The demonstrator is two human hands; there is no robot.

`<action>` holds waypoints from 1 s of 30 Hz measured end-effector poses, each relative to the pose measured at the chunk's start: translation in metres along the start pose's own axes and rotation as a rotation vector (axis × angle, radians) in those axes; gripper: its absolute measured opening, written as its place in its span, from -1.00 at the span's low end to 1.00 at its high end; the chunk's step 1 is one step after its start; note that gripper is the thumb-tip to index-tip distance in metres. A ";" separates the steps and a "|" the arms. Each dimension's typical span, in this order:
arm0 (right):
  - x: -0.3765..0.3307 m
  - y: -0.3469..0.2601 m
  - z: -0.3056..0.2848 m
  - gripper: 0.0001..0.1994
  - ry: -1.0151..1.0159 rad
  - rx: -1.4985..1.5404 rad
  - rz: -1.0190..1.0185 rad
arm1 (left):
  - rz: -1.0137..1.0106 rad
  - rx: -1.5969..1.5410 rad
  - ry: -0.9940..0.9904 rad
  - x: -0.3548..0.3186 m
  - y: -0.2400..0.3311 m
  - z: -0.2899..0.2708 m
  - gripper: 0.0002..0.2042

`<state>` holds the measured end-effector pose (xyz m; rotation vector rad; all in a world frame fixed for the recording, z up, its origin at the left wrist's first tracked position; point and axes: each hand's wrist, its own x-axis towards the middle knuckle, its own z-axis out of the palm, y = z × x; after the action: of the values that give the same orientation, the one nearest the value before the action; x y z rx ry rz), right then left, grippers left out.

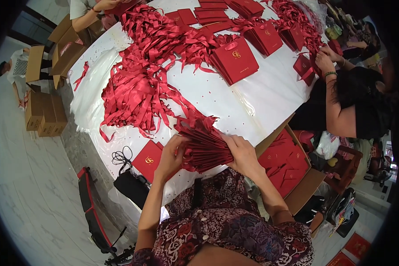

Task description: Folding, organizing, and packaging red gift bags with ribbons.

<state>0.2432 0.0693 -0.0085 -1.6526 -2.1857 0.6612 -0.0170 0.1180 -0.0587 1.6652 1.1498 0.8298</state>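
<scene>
Both my hands grip a thick fanned stack of flat red paper bags (pixel 204 144) over the near edge of a white-covered table (pixel 235 104). My left hand (pixel 172 155) holds the stack's left end, fingers curled on it. My right hand (pixel 241 153) clasps its right end. A single flat red bag with a gold emblem (pixel 147 160) lies just left of my left hand. A big heap of red ribbons (pixel 142 84) spreads across the table beyond the stack.
More stacks of red bags (pixel 235 60) lie mid-table. An open cardboard box of red bags (pixel 286 162) stands to my right. A person in black (pixel 354 102) works at the right edge. Cardboard boxes (pixel 42 113) sit on the floor at left; black cables (pixel 122 157) hang by the table edge.
</scene>
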 end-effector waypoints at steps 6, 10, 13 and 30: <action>0.004 -0.003 -0.003 -0.23 -0.009 0.011 -0.022 | 0.093 0.493 -0.197 0.006 -0.006 -0.004 -0.73; 0.004 -0.001 -0.003 -0.25 -0.014 0.015 0.001 | -0.143 0.857 -0.169 -0.009 0.005 -0.002 -0.76; 0.005 0.000 -0.003 -0.25 -0.025 0.010 0.004 | -0.261 0.844 -0.207 -0.013 0.006 -0.009 -0.78; 0.008 -0.001 -0.007 -0.21 -0.016 0.042 0.067 | -0.008 -0.254 -0.261 0.003 0.001 0.024 0.26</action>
<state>0.2441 0.0785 -0.0021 -1.7114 -2.1199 0.7358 0.0056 0.1137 -0.0656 1.5050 0.8339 0.6984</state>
